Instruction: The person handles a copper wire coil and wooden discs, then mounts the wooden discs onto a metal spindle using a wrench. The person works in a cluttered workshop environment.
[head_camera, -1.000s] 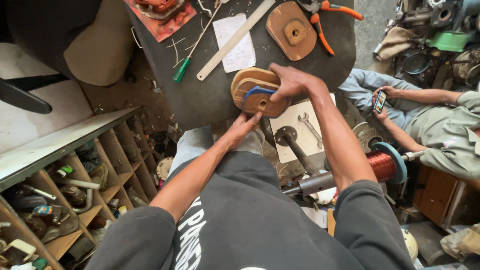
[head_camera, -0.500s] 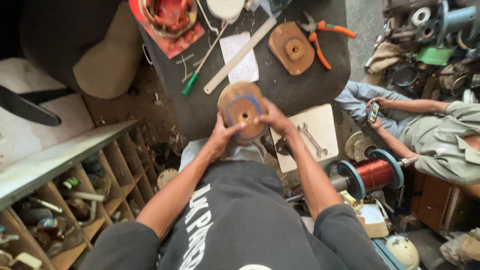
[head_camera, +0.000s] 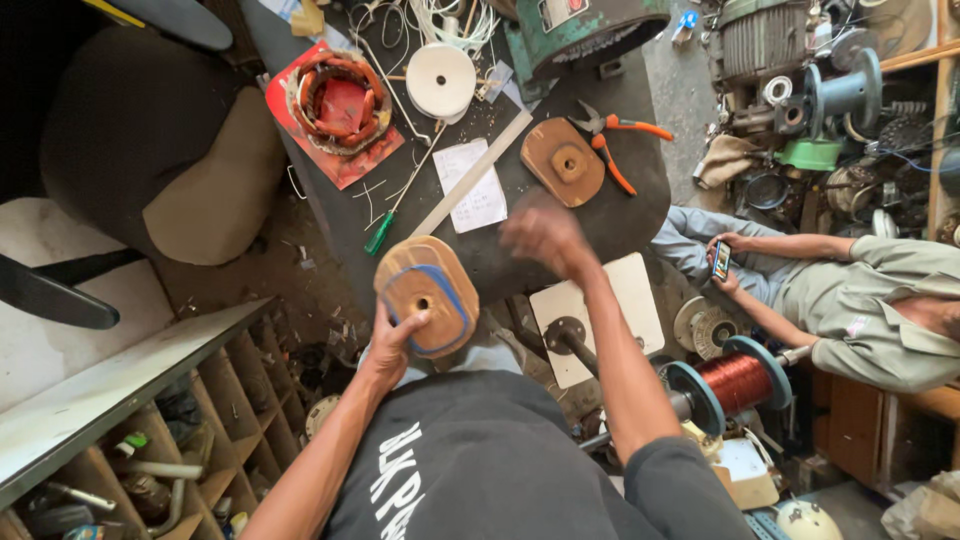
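Observation:
My left hand (head_camera: 390, 343) grips the lower edge of an oval wooden former (head_camera: 425, 295) with a blue band and a centre hole, holding it up at the near edge of the dark table (head_camera: 640, 210). My right hand (head_camera: 540, 238) is blurred and empty, fingers apart, raised over the table between that former and a second wooden oval piece (head_camera: 566, 161) lying flat further back. Orange-handled pliers (head_camera: 620, 140) lie just right of that second piece.
On the table lie a green-handled screwdriver (head_camera: 395, 215), a long ruler (head_camera: 470, 175), a paper note (head_camera: 472, 185), a white tape roll (head_camera: 441, 81) and a copper-wound stator (head_camera: 338, 100) on red card. A copper wire spool (head_camera: 735, 380) sits right. Another person (head_camera: 850, 300) sits there with a phone.
My right hand has let go of the wooden former and lifted toward the back of the table. My left hand now holds the former alone, shifted left. The view has tilted upward.

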